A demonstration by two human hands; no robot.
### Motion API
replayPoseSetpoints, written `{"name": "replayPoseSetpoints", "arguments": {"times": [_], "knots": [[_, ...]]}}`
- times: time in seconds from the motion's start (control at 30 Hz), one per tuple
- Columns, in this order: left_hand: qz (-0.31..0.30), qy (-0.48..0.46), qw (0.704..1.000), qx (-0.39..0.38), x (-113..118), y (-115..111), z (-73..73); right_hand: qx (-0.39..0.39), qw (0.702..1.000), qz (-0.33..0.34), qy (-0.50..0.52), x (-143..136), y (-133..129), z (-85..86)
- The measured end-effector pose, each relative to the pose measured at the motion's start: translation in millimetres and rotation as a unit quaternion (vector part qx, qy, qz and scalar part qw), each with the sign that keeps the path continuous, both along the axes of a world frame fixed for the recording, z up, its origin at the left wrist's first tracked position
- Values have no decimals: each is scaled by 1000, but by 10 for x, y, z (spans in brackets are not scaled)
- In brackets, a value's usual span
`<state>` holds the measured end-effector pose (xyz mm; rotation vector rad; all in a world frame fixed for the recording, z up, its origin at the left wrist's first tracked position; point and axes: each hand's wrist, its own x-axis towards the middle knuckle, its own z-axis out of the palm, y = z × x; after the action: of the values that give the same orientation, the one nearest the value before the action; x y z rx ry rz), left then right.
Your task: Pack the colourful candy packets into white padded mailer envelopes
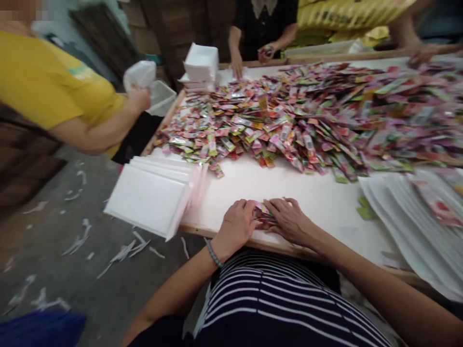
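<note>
My left hand [238,225], with a beaded bracelet at its wrist, and my right hand [291,220] are near the front edge of the white table [311,193]. Between them is a small bunch of colourful packets [265,215], gripped from both sides by my curled fingers. Beyond my hands spreads a large heap of similar packets [289,115]. White pouches [152,193] lie stacked left of my left hand, overhanging the table edge. Right of my right hand fans another stack of white pouches [419,221], with some packets on top.
A person in yellow [61,91] stands at the left holding a white bag [140,76]. Across the table, a person in black [267,24] handles packets. Another person's hand [419,53] is at upper right. White packs [200,65] stand at the far corner.
</note>
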<state>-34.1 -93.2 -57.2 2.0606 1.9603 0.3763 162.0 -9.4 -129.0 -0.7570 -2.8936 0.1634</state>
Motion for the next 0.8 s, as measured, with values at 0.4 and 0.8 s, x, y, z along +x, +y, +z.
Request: {"name": "replayPoseSetpoints", "arguments": {"times": [0.4, 0.8], "knots": [[220, 328, 911, -116, -1511, -557, 386, 47, 998, -1, 29, -70, -144, -47], [228, 299, 926, 7, -1551, -524, 300, -5, 990, -98, 99, 26, -64, -196]]}}
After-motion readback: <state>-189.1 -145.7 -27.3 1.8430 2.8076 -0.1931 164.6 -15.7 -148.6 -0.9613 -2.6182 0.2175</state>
